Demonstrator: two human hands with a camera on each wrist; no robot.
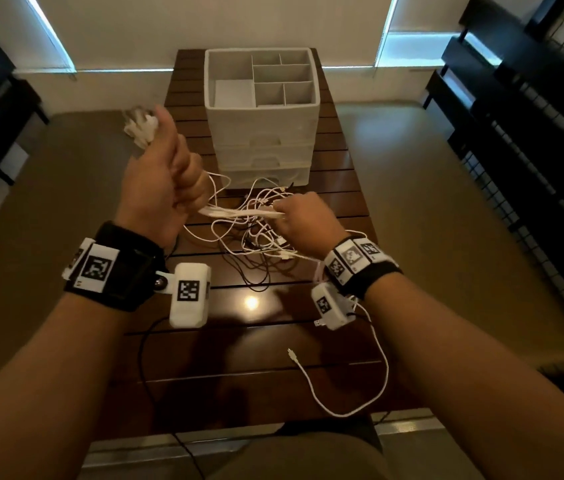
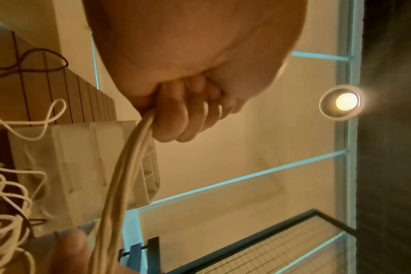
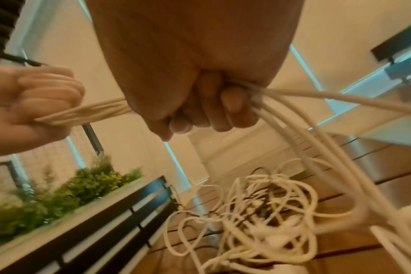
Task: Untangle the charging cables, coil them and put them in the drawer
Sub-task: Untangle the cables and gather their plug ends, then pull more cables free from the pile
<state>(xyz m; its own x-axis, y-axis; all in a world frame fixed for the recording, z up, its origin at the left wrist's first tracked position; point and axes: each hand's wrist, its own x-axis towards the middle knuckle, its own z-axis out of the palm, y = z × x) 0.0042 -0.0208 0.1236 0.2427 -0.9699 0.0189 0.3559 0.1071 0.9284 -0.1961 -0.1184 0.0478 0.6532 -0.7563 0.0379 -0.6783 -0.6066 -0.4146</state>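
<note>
A bundle of white charging cables (image 1: 239, 213) stretches between my two hands above the wooden table. My left hand (image 1: 166, 178) is raised in a fist round the bundle (image 2: 129, 157), with white plug ends (image 1: 140, 128) sticking out above the thumb. My right hand (image 1: 299, 223) grips the same bundle (image 3: 101, 111) lower down and to the right. Below it a tangle of white and black cables (image 1: 260, 237) lies on the table (image 3: 258, 213). The white drawer unit (image 1: 261, 133) stands behind, its drawers shut.
The drawer unit carries an open divided tray (image 1: 263, 77) on top. A loose white cable (image 1: 350, 386) loops over the near right of the slatted table (image 1: 239, 368), and a thin black cable (image 1: 142, 362) runs off the near edge. Dark railings (image 1: 533, 150) stand at right.
</note>
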